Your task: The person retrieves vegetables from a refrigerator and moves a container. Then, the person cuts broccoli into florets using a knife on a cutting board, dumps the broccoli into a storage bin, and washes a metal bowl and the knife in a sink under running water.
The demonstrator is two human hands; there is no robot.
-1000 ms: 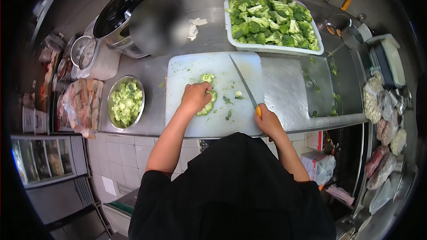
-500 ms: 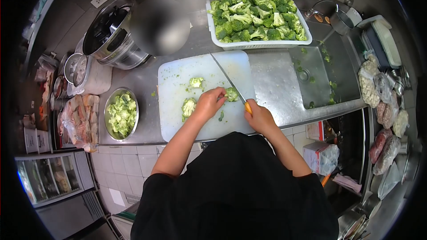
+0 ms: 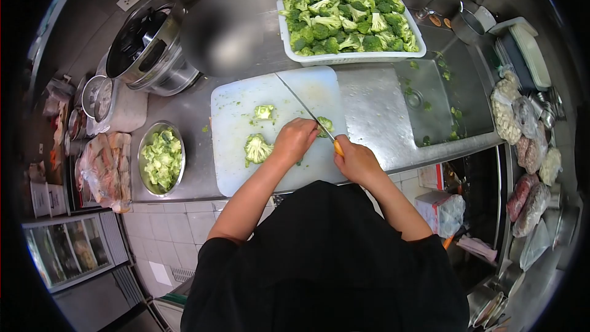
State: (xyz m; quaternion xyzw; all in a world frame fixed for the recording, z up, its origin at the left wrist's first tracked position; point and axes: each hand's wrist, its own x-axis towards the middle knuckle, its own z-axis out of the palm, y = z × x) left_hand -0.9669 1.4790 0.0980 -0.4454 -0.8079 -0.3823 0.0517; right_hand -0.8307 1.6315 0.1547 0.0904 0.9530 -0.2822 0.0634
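On the white cutting board [image 3: 236,117], my left hand [image 3: 296,140] is closed round the near end of a small broccoli piece [image 3: 325,125], whose green head shows past the fingertips. My right hand [image 3: 356,158] grips the yellow handle of a long knife [image 3: 299,99]. The blade points up and left across the board, its lower part against or close beside that piece. Left of my left hand lies a larger pale-green broccoli piece [image 3: 257,149]. Farther back is a small cut chunk [image 3: 264,112], with green crumbs scattered around it.
A white basket [image 3: 358,56] full of broccoli florets stands behind the board. At the left is a steel bowl [image 3: 144,173] of pale-green pieces, with a large pot [image 3: 161,80] behind it. A sink [image 3: 448,101] with green scraps is at the right.
My left hand has left the pieces at the board's middle and moved right to a small broccoli piece. The knife has come to that piece. The whole view has shifted somewhat.
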